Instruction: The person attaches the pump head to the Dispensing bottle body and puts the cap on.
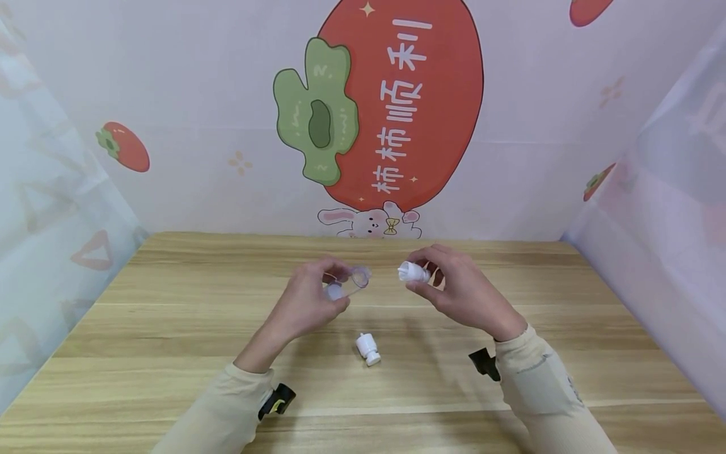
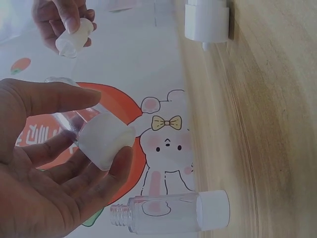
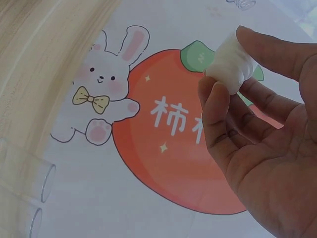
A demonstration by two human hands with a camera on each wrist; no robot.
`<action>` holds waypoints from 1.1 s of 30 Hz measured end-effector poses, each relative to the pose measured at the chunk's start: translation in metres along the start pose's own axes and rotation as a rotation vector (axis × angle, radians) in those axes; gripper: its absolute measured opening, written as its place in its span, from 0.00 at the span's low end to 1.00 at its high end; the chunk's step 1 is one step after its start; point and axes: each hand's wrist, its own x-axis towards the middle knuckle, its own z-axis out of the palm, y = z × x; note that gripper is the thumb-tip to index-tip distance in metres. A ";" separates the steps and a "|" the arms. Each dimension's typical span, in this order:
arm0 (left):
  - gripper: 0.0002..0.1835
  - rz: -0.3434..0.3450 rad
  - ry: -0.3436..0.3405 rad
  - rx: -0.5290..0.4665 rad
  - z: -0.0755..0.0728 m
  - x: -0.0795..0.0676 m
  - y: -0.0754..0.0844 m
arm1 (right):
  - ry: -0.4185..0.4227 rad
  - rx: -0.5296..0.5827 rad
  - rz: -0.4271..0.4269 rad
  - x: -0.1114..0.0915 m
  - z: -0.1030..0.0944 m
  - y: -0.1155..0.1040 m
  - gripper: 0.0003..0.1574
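My left hand (image 1: 311, 295) holds a small clear bottle (image 2: 104, 141) with a white base, thumb and fingers around it above the table. In the left wrist view, that base faces the camera and the clear neck points away. To the right, my right hand (image 1: 456, 287) pinches a white pump head (image 1: 413, 272) between thumb and fingers, its broad end turned toward the bottle. A gap separates bottle and pump head. Another white pump head (image 1: 367, 349) lies on the table below and between the hands.
A second clear bottle (image 2: 163, 213) with a white base stands uncapped on the wooden table (image 1: 170, 328) in the left wrist view. Two clear tubes (image 3: 29, 173) show at the right wrist view's lower left. A printed cloth (image 1: 215, 88) hangs behind the table and along its sides.
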 end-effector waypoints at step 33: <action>0.20 -0.075 -0.086 0.039 0.005 -0.002 0.002 | 0.045 -0.003 -0.011 0.000 -0.001 -0.001 0.21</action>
